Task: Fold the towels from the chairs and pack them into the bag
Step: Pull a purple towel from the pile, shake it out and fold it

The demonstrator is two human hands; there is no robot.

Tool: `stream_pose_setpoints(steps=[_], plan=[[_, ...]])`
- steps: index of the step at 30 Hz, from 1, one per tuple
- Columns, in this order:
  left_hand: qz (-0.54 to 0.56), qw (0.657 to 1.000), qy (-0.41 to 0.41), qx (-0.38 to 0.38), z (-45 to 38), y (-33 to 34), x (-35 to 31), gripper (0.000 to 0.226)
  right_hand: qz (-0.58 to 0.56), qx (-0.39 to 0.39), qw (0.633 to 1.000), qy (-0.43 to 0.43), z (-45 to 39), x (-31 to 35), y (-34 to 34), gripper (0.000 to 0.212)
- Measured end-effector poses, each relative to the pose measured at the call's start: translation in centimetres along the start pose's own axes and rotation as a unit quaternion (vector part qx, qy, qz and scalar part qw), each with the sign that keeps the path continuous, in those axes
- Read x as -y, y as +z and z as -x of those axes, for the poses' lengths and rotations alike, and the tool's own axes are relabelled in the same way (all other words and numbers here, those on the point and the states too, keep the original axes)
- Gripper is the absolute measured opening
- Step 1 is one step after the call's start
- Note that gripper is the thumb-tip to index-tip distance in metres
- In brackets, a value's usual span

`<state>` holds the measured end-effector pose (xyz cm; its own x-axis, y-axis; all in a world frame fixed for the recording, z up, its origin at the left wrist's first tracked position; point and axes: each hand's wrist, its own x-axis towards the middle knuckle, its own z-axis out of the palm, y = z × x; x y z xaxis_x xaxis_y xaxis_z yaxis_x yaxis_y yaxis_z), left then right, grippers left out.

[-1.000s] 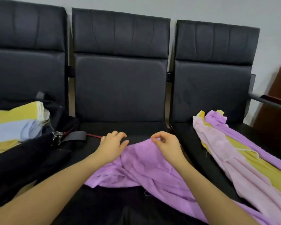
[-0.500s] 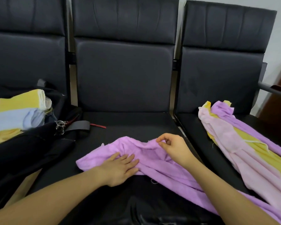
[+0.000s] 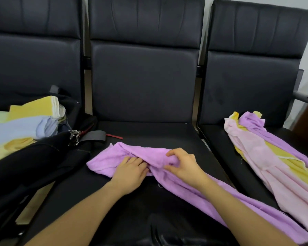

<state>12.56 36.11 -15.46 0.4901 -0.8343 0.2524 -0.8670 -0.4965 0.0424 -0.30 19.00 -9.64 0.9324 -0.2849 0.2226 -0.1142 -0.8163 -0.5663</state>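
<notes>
On the middle chair seat (image 3: 146,132) the purple towel (image 3: 185,183) lies bunched, the left hand (image 3: 132,172) pressing it flat with straight fingers while the right hand (image 3: 183,165) pinches a raised fold, likely to straighten it for folding

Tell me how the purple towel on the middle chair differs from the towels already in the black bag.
The purple towel lies rumpled and stretched across the middle seat; the bagged towels are folded and stacked. It is purple, while those are yellow, light blue and pale green. The left hand and right hand are on it; nothing touches the bagged ones in the black bag. Both look like soft cloth.
</notes>
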Motion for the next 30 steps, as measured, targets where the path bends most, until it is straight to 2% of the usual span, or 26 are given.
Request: stream_pose_setpoints(steps=[2,4,5,6,9,10,12,14,16,18,20,23,27,30], plan=[[0.007,0.997,0.019,-0.077,0.6,-0.1,-0.7,0.034,0.110,0.051,0.992,-0.043,-0.1,-0.4,0.8,0.057],[0.023,0.994,0.048,-0.098,1.0,-0.3,-1.3,0.028,0.179,0.082,0.978,-0.064,-0.1,-0.8,1.6,0.074],[0.024,0.993,0.065,-0.092,1.1,-0.2,-1.5,0.029,0.203,0.084,0.973,-0.067,-0.1,-1.0,1.9,0.074],[0.019,0.993,0.081,-0.085,1.3,0.0,-1.6,0.031,0.227,0.078,0.968,-0.073,-0.1,-1.3,2.1,0.065],[-0.006,0.995,0.075,-0.059,1.6,0.4,-1.6,0.039,0.248,0.039,0.962,-0.103,-0.1,-1.4,2.2,0.020],[-0.014,0.995,0.071,-0.073,1.6,0.4,-1.7,0.038,0.236,0.026,0.967,-0.098,-0.2,-1.3,2.2,0.012],[0.005,0.991,0.063,-0.117,1.4,-0.1,-2.1,0.032,0.169,-0.003,0.984,-0.060,-0.5,-1.0,2.0,0.013],[0.053,0.985,0.022,-0.162,0.9,-1.1,-2.8,0.028,0.030,-0.031,0.999,-0.010,-1.1,-0.7,1.1,0.022],[0.109,0.978,-0.017,-0.179,0.2,-2.3,-3.7,0.033,-0.105,-0.044,0.993,0.020,-1.4,0.1,-0.3,0.022],[0.179,0.965,-0.045,-0.184,-0.5,-3.4,-4.4,0.039,-0.192,-0.057,0.979,0.026,-1.5,1.2,-1.7,0.015],[0.248,0.949,-0.064,-0.184,-1.1,-4.2,-5.1,0.028,-0.244,-0.066,0.967,0.020,-1.2,2.2,-2.9,0.009],[0.348,0.910,-0.105,-0.197,-1.7,-5.5,-5.9,0.022,-0.280,-0.071,0.957,0.026,-0.9,2.9,-3.9,0.006],[0.380,0.906,-0.113,-0.152,-2.3,-6.4,-6.5,0.012,-0.253,-0.097,0.962,0.021,-0.8,2.9,-4.8,0.004],[0.463,0.862,-0.148,-0.145,-2.6,-6.9,-6.5,0.021,-0.218,-0.124,0.968,0.015,-0.6,2.6,-4.9,0.004]])
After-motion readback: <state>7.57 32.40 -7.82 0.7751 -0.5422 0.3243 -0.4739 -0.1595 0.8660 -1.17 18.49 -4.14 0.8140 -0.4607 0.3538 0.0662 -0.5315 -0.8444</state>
